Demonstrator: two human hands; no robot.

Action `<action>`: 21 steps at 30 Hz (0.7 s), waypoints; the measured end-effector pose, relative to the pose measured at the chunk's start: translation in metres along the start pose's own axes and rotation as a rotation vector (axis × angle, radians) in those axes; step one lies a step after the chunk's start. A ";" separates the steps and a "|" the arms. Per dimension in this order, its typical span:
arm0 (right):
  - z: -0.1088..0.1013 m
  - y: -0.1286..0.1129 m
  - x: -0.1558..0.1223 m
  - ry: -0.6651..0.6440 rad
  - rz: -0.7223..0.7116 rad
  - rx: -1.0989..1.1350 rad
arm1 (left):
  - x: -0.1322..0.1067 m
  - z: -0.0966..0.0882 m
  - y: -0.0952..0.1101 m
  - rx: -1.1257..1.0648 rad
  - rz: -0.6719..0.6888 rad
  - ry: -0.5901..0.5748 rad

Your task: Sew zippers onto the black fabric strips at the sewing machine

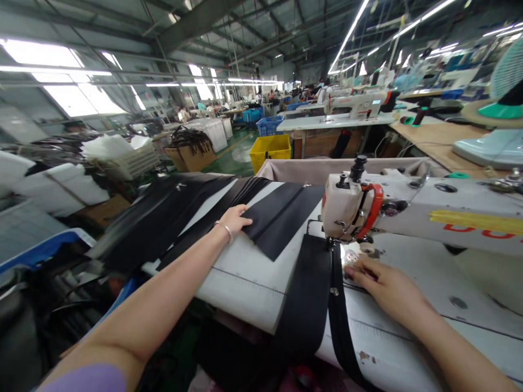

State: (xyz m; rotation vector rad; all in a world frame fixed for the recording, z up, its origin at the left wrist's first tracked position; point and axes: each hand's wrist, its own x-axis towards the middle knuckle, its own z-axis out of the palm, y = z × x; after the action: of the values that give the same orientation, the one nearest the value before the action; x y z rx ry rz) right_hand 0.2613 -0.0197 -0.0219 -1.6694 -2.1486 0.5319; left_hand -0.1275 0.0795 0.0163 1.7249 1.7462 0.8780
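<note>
My left hand (236, 220), with a bangle at the wrist, is closed at the near left edge of a black panel with a zipper (281, 215), its thumb over the edge. That panel lies flat on the white machine bed. To its right, another black strip (306, 294) runs under the sewing machine head (347, 207) and hangs over the front edge. Beside that strip, a black zipper tape (339, 321) with a metal slider (334, 292) trails down. My right hand (379, 283) is curled, fingertips pinched together near the needle and the tape's right edge; what they hold is hidden.
More black panels (151, 218) are spread over the left of the table. Behind the machine is a cloth-lined bin (294, 167), with a yellow crate (269, 152) beyond. A fan (490, 141) stands at the right. A blue-rimmed bin (44, 247) sits at the left.
</note>
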 end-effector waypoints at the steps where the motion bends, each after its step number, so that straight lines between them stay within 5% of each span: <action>1: 0.003 0.001 -0.004 -0.021 -0.013 0.005 | -0.005 -0.018 -0.011 0.078 0.002 0.019; 8: 0.023 0.010 -0.004 0.013 -0.045 -0.003 | 0.012 -0.138 -0.037 0.508 0.037 0.416; 11: 0.026 0.024 -0.005 0.040 -0.040 0.048 | 0.006 -0.205 -0.053 0.601 -0.074 0.594; 14: 0.031 0.034 -0.006 0.061 -0.041 0.047 | -0.027 -0.254 -0.084 0.638 -0.281 0.723; 18: 0.035 0.038 -0.003 0.076 -0.015 0.008 | -0.082 -0.272 -0.128 0.628 -0.505 0.761; 21: 0.033 0.034 -0.003 0.152 -0.056 0.035 | -0.105 -0.270 -0.136 0.621 -0.534 0.743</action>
State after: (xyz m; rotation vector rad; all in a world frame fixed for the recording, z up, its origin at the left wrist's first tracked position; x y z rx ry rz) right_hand 0.2737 -0.0174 -0.0672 -1.5727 -2.0590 0.4106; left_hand -0.4156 -0.0437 0.0808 1.1577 3.0446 0.8255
